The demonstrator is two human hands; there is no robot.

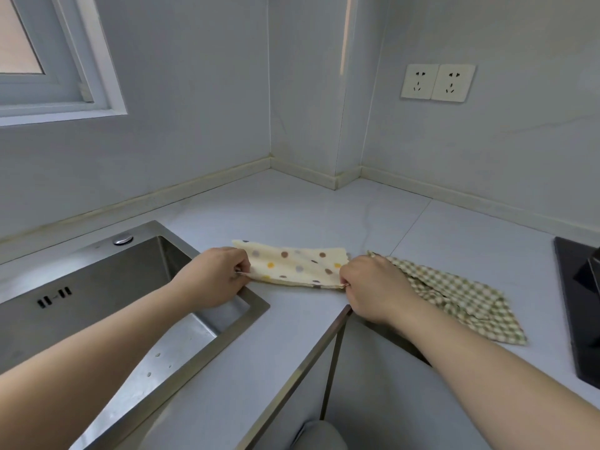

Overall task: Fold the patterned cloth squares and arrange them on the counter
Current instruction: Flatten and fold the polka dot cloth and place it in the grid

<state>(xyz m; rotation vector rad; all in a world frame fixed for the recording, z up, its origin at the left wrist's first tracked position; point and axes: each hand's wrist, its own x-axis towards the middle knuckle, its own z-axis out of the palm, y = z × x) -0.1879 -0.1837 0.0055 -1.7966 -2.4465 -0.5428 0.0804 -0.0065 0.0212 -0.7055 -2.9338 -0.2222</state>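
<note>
Our left hand (216, 276) and right hand (373, 287) pinch the near corners of the polka-dot cloth (293, 264), stretched flat on the counter (324, 216) between them. The checked cloth (454, 297) lies crumpled just beyond our right hand; the sink (97, 287) sits under our left.

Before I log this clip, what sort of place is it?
Most likely a home kitchen: a stainless steel sink set in a pale counter, a black cooktop at the right edge, and twin wall sockets.
</note>
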